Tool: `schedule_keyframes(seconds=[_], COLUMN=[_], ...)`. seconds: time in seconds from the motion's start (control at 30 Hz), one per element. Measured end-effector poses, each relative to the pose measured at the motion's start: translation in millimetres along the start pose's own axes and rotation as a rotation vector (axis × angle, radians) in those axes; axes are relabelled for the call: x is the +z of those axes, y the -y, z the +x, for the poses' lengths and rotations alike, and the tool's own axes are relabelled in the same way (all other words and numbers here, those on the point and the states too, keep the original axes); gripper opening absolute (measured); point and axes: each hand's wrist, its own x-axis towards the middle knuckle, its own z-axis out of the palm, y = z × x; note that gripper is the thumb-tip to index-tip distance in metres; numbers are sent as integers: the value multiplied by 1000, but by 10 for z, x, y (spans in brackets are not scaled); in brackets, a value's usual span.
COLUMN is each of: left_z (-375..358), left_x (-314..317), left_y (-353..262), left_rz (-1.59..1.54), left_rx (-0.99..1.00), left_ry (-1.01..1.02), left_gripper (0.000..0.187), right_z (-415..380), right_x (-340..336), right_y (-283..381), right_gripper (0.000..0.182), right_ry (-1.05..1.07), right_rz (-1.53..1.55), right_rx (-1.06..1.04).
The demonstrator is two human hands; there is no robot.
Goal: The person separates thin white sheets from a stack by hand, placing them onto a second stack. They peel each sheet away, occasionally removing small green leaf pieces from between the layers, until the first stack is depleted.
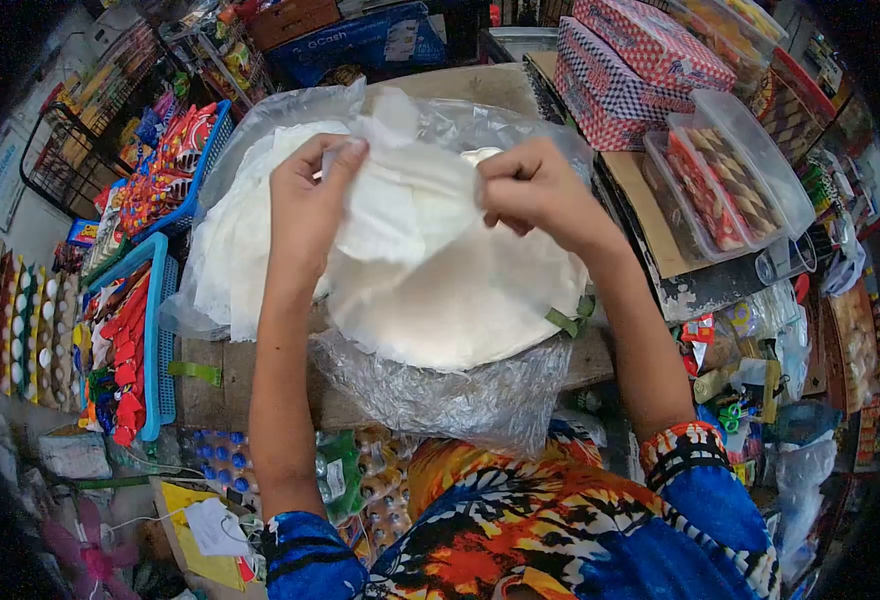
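The round white stack [450, 315] lies nearer your right hand [532, 190], the spread pile [240, 235] nearer your left hand [310, 190]. Above the stack, a thin sheet [405, 205] stretches sideways, pinched by both hands.

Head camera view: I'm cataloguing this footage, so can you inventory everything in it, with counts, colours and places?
Held sheet: one visible, white, between the hands
Round sheets: uncountable, cream, centre
Sheet pile: uncountable, white, left of centre
Plastic wrap: clear, around the sheets
Table: one, brown, beneath them
Baskets: two, blue, left
Checkered boxes: at least two, red, black and white, upper right
Open container: one, clear, upper right
GCash box: one, blue, top
Other goods: uncountable, mixed colours, around the edges
Left hand, right hand: bare, at the held sheet
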Motion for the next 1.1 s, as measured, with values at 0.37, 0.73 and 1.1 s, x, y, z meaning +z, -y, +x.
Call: schedule_keyframes(seconds=[0.37,0.73,1.1], left_z=[-169,-171,183], left_x=[320,271,-461], left_y=[-56,-36,64], left_rz=[109,30,-264], left_rx=[100,16,-70], left_ry=[161,350,-266], left_gripper=[17,22,18], right_z=[158,119,106], right_x=[188,146,43], right_y=[-254,-158,-124], right_gripper=[43,43,38], right_ry=[-219,-124,-416], right_rz=[-264,-39,33], right_rx=[-110,134,38])
